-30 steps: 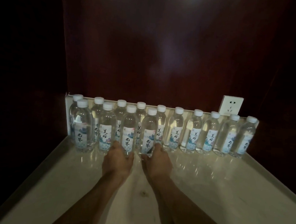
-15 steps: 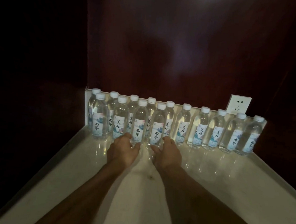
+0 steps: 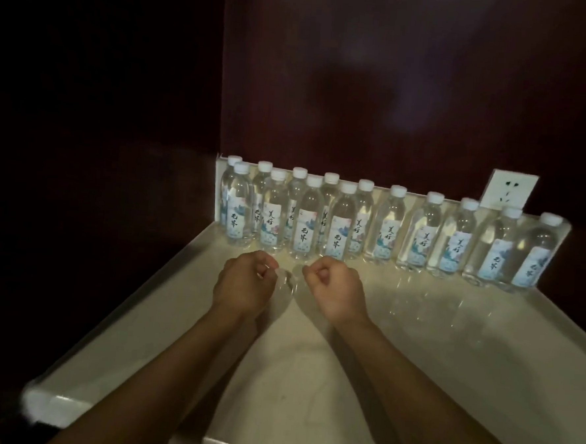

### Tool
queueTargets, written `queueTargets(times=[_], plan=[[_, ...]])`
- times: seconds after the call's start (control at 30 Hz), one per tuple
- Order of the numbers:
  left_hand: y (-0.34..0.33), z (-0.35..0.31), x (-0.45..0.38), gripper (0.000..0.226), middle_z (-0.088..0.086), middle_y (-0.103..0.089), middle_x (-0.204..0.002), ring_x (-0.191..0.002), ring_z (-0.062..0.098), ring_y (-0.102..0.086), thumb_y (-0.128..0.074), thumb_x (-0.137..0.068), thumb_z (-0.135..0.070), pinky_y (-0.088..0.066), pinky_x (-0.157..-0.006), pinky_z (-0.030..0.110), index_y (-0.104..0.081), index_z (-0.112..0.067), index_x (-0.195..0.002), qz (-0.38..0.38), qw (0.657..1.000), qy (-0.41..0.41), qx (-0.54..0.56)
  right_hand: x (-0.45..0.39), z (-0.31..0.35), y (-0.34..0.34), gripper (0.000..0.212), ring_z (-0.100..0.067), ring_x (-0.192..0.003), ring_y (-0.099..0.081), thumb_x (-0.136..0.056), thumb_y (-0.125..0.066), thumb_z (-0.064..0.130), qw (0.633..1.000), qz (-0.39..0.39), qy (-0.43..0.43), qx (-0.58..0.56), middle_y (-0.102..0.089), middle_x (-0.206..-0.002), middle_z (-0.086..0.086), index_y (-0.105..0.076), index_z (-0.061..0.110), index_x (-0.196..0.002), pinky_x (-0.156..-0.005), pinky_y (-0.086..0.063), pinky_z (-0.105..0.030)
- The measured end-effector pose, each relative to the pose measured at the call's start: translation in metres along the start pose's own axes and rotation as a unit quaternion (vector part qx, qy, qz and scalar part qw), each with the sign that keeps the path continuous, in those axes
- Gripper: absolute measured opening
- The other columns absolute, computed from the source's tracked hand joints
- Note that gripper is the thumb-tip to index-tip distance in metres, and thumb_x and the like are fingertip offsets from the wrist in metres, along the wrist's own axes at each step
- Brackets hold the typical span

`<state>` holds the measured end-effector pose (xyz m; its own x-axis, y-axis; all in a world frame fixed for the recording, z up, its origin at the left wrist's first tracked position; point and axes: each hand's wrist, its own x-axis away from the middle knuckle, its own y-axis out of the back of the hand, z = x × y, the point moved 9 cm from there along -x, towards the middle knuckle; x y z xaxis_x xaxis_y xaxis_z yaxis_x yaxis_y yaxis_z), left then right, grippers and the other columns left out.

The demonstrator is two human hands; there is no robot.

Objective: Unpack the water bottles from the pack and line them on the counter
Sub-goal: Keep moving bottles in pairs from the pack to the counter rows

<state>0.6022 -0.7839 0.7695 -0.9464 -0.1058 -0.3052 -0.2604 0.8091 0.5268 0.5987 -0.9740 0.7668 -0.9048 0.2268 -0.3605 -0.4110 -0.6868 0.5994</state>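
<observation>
The head view is looking down two bare forearms reaching across a pale worktop (image 3: 448,351). The left hand (image 3: 243,284) and the right hand (image 3: 337,289) are hovering side by side near the middle, just short of the bottles and touching none of them. Both sets of fingers are curling loosely inward toward the palms and are gripping nothing that I can make out; the light is dim, so anything small pinched there is not showing.

Just beyond the hands, four front-row bottles (image 3: 307,222) are standing in front of the left part of the line. Behind them the back-row bottles (image 3: 424,231) are running along the low white ledge at the wall, from the left corner to near the wall socket (image 3: 508,191).

Every bottle is standing upright, long axis vertical, white cap up, label facing the camera. No pack is in view, so the unpacking is looking finished or nearly so; judging by the layout, only further bottles from out of sight, or small straightening, are remaining.
</observation>
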Motion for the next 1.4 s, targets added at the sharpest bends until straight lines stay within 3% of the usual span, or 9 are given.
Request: queueTargets(times=[0.13, 0.27, 0.37, 0.5, 0.73, 0.83, 1.0, 1.23, 1.4], plan=[[0.024, -0.011, 0.016, 0.01, -0.001, -0.074, -0.09, -0.087, 0.02, -0.068, -0.065, -0.089, -0.024, -0.054, -0.083, 0.032, -0.074, -0.025, -0.091, 0.006, 0.999, -0.033, 0.021, 0.021, 0.028, 0.015, 0.019, -0.02, -0.071, -0.066, -0.09, -0.067, 0.032, 0.999, -0.014, 0.025, -0.031, -0.067, -0.065, 0.006, -0.069, 0.015, -0.082, -0.073, -0.056, -0.039], [0.057, -0.019, 0.04, 0.012, -0.004, -0.069, -0.074, -0.075, 0.022, -0.069, -0.061, -0.082, -0.033, -0.059, -0.078, 0.039, -0.072, -0.028, -0.082, 0.012, 0.996, -0.06, 0.071, 0.047, 0.062, 0.021, 0.014, -0.014, -0.064, -0.063, -0.09, -0.068, 0.031, 0.997, -0.017, 0.045, -0.067, -0.061, -0.059, 0.012, -0.069, 0.021, -0.08, -0.072, -0.057, -0.044], [0.095, -0.018, 0.064, 0.012, -0.004, -0.064, -0.061, -0.068, 0.025, -0.069, -0.064, -0.087, -0.023, -0.06, -0.074, 0.042, -0.073, -0.025, -0.08, -0.007, 0.993, -0.081, 0.085, 0.077, 0.09, 0.017, 0.016, -0.019, -0.069, -0.069, -0.089, -0.066, 0.033, 0.994, -0.023, 0.044, -0.098, -0.068, -0.066, 0.006, -0.065, 0.029, -0.074, -0.073, -0.058, -0.048], [0.162, -0.013, 0.106, 0.016, 0.008, -0.061, -0.058, -0.066, 0.034, -0.068, -0.062, -0.091, -0.014, -0.058, -0.07, 0.044, -0.076, -0.018, -0.084, -0.037, 0.986, -0.116, 0.11, 0.131, 0.133, -0.001, 0.019, -0.019, -0.069, -0.07, -0.091, -0.064, 0.031, 0.988, -0.041, 0.052, -0.138, -0.071, -0.067, 0.002, -0.066, 0.025, -0.073, -0.072, -0.058, -0.048], [0.281, 0.049, 0.205, 0.016, 0.003, -0.066, -0.06, -0.056, 0.02, -0.065, -0.063, -0.093, -0.018, -0.053, -0.059, 0.038, -0.074, -0.019, -0.081, -0.113, 0.982, -0.116, 0.093, 0.252, 0.228, -0.064, 0.036, -0.02, -0.065, -0.063, -0.096, -0.043, 0.05, 0.968, -0.064, 0.121, -0.208, -0.064, -0.068, 0.002, -0.059, 0.021, -0.082, -0.068, -0.052, -0.047], [0.333, 0.108, 0.248, 0.015, -0.008, -0.069, -0.068, -0.063, 0.006, -0.066, -0.062, -0.095, -0.023, -0.054, -0.065, 0.03, -0.074, -0.024, -0.087, -0.153, 0.984, -0.08, 0.045, 0.305, 0.267, -0.125, 0.039, -0.013, -0.058, -0.06, -0.096, -0.041, 0.051, 0.961, -0.003, 0.148, -0.235, -0.062, -0.063, 0.003, -0.059, 0.021, -0.08, -0.063, -0.051, -0.045], [0.427, 0.209, 0.31, 0.014, -0.011, -0.066, -0.064, -0.062, 0.005, -0.064, -0.063, -0.096, -0.024, -0.052, -0.064, 0.031, -0.074, -0.025, -0.088, -0.229, 0.973, 0.022, -0.004, 0.383, 0.329, -0.232, 0.033, -0.013, -0.058, -0.063, -0.101, -0.046, 0.044, 0.944, 0.154, 0.165, -0.24, -0.065, -0.067, 0.004, -0.065, 0.021, -0.088, -0.064, -0.054, -0.046], [0.513, 0.335, 0.395, 0.016, -0.005, -0.068, -0.065, -0.064, 0.018, -0.069, -0.064, -0.095, -0.021, -0.058, -0.066, 0.041, -0.072, -0.024, -0.082, -0.335, 0.927, 0.166, 0.023, 0.471, 0.379, -0.352, 0.032, -0.013, -0.057, -0.06, -0.103, -0.049, 0.033, 0.903, 0.302, 0.176, -0.25, -0.063, -0.065, 0.005, -0.066, 0.01, -0.089, -0.065, -0.052, -0.045], [0.533, 0.429, 0.457, 0.017, 0.01, -0.069, -0.068, -0.056, 0.012, -0.064, -0.061, -0.097, -0.017, -0.052, -0.056, 0.025, -0.075, -0.015, -0.087, -0.391, 0.873, 0.286, 0.063, 0.525, 0.38, -0.448, 0.031, -0.014, -0.056, -0.06, -0.102, -0.051, 0.032, 0.874, 0.396, 0.161, -0.23, -0.062, -0.06, 0.006, -0.065, 0.012, -0.082, -0.068, -0.053, -0.045]])
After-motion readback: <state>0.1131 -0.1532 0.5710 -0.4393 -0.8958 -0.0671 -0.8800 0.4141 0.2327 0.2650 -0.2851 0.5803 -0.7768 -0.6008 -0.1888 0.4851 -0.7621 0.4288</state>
